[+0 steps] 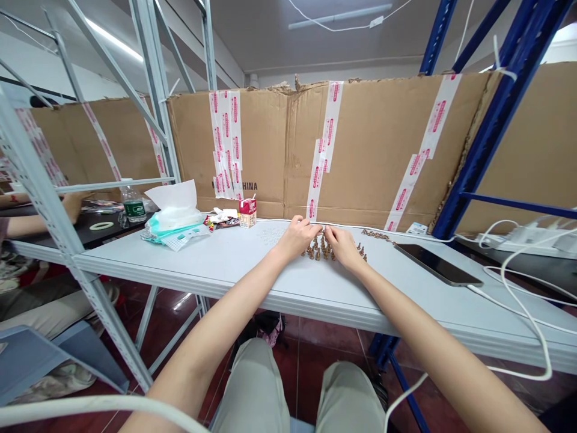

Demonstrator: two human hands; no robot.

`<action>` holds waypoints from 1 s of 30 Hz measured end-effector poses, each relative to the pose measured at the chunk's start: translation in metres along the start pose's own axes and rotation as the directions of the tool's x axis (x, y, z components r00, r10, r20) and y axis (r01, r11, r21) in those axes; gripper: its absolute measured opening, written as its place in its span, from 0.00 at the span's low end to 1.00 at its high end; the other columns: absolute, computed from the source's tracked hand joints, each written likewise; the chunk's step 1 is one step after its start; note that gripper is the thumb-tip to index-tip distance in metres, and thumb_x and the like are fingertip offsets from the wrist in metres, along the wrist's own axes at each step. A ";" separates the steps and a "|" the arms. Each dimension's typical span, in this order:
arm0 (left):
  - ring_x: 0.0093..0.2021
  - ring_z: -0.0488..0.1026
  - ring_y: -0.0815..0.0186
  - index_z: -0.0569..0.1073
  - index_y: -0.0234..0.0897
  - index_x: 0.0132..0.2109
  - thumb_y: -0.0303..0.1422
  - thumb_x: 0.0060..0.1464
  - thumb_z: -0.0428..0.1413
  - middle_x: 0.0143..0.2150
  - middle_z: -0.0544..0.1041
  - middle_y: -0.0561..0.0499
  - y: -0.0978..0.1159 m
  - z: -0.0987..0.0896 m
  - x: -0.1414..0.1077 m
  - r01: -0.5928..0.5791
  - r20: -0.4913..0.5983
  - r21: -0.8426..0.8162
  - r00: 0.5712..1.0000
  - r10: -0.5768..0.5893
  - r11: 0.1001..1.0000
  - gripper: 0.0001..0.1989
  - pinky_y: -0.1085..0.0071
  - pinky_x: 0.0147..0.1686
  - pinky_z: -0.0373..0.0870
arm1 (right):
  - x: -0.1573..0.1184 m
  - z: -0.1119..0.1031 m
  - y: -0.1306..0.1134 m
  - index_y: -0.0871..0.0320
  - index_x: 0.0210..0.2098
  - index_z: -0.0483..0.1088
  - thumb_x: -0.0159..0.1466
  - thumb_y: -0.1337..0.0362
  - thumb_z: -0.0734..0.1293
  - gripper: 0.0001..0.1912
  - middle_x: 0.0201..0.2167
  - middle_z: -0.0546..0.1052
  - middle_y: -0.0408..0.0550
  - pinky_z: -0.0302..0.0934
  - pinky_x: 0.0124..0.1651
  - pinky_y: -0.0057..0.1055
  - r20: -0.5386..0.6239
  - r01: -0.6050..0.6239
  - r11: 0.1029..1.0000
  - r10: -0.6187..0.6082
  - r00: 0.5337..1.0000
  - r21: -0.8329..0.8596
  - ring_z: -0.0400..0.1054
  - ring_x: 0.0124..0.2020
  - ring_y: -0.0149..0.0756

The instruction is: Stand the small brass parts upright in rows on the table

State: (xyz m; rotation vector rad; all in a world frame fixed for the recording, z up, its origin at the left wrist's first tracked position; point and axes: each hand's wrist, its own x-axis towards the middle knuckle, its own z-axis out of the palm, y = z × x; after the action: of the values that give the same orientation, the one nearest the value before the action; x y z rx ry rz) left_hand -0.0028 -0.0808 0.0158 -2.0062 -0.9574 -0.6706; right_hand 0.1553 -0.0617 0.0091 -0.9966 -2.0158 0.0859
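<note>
Both my hands meet over the far middle of the pale grey table (243, 264). My left hand (297, 236) has its fingers pinched together at the fingertips; whatever they hold is too small to make out. Close beside it, my right hand (343, 245) is pinched too, its fingertips near the left ones. Beneath and between the hands stand several small brass-coloured pieces (318, 248) in rows, partly covered by the fingers. More such brown metal pieces (378, 235) lie in a loose line to the right. Small clear bits (271, 234) are scattered left of my left hand.
A black phone (437, 264) with a white cable lies at the right. A tissue pack (174, 210), a red drink carton (247, 213) and wrappers (224, 218) are at the left. Cardboard (261, 138) walls the back. Another person's arm (45, 224) shows far left.
</note>
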 end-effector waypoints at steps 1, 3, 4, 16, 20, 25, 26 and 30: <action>0.36 0.67 0.66 0.68 0.35 0.41 0.33 0.62 0.38 0.31 0.73 0.48 0.000 0.000 0.000 0.004 0.005 -0.007 1.000 -0.004 1.000 0.14 0.66 0.42 0.52 | 0.000 0.000 -0.001 0.58 0.19 0.56 0.63 0.56 0.49 0.20 0.15 0.59 0.41 0.43 0.25 0.27 -0.002 0.000 1.000 0.000 1.000 -0.004 0.50 0.19 0.29; 0.36 0.67 0.66 0.68 0.35 0.41 0.33 0.62 0.38 0.31 0.73 0.48 0.001 0.000 0.001 0.018 0.003 -0.019 1.000 -0.018 1.000 0.14 0.66 0.42 0.52 | 0.000 0.000 -0.002 0.57 0.19 0.55 0.63 0.56 0.49 0.20 0.15 0.58 0.41 0.43 0.25 0.27 -0.011 0.003 1.000 -0.003 1.000 -0.011 0.49 0.19 0.29; 0.36 0.67 0.66 0.68 0.35 0.41 0.33 0.62 0.38 0.30 0.73 0.48 0.001 0.001 0.001 0.028 -0.001 -0.023 1.000 -0.028 0.999 0.14 0.66 0.42 0.52 | 0.000 0.000 -0.002 0.57 0.19 0.55 0.63 0.56 0.49 0.20 0.15 0.58 0.41 0.43 0.25 0.28 -0.017 0.005 1.000 -0.005 1.000 -0.012 0.49 0.19 0.29; 0.35 0.66 0.66 0.64 0.35 0.37 0.31 0.62 0.35 0.29 0.71 0.50 0.014 -0.007 0.005 0.165 0.034 -0.112 0.986 -0.162 0.980 0.14 0.68 0.40 0.53 | -0.003 -0.002 -0.007 0.57 0.22 0.55 0.65 0.56 0.48 0.19 0.18 0.60 0.41 0.43 0.27 0.27 -0.126 0.111 0.992 -0.117 0.985 -0.054 0.49 0.20 0.29; 0.32 0.67 0.68 0.63 0.35 0.37 0.33 0.63 0.32 0.29 0.71 0.52 0.015 -0.010 0.007 0.211 0.067 -0.235 0.977 -0.201 0.949 0.17 0.70 0.39 0.54 | -0.003 -0.003 -0.007 0.56 0.23 0.54 0.66 0.56 0.47 0.18 0.19 0.60 0.42 0.44 0.27 0.28 -0.154 0.135 0.988 -0.144 0.978 -0.071 0.50 0.21 0.30; 0.36 0.69 0.68 0.62 0.35 0.46 0.39 0.62 0.36 0.34 0.74 0.51 0.012 -0.008 0.005 0.195 0.018 -0.241 0.980 -0.197 0.951 0.16 0.69 0.41 0.53 | -0.002 -0.003 -0.007 0.56 0.23 0.55 0.65 0.56 0.47 0.19 0.19 0.61 0.43 0.44 0.28 0.28 -0.169 0.114 0.993 -0.119 0.978 -0.039 0.52 0.21 0.30; 0.36 0.69 0.68 0.62 0.36 0.46 0.39 0.62 0.37 0.34 0.74 0.51 0.011 -0.007 0.005 0.180 0.007 -0.212 0.983 -0.183 0.961 0.15 0.69 0.41 0.53 | -0.002 -0.003 -0.007 0.56 0.23 0.56 0.65 0.56 0.47 0.19 0.19 0.62 0.43 0.44 0.27 0.28 -0.169 0.110 0.993 -0.114 0.979 -0.035 0.52 0.21 0.30; 0.36 0.68 0.67 0.65 0.38 0.44 0.36 0.62 0.38 0.31 0.74 0.51 0.009 -0.004 0.003 0.139 -0.026 -0.111 0.989 -0.142 0.984 0.13 0.68 0.41 0.52 | -0.001 -0.003 -0.007 0.56 0.23 0.55 0.65 0.56 0.48 0.18 0.19 0.62 0.42 0.45 0.27 0.28 -0.152 0.107 0.994 -0.110 0.982 -0.025 0.52 0.21 0.30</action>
State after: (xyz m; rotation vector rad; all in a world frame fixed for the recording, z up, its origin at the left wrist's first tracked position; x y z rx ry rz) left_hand 0.0062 -0.0866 0.0162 -2.0281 -1.0699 -0.8474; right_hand 0.1537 -0.0684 0.0129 -0.8746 -1.9280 -0.0650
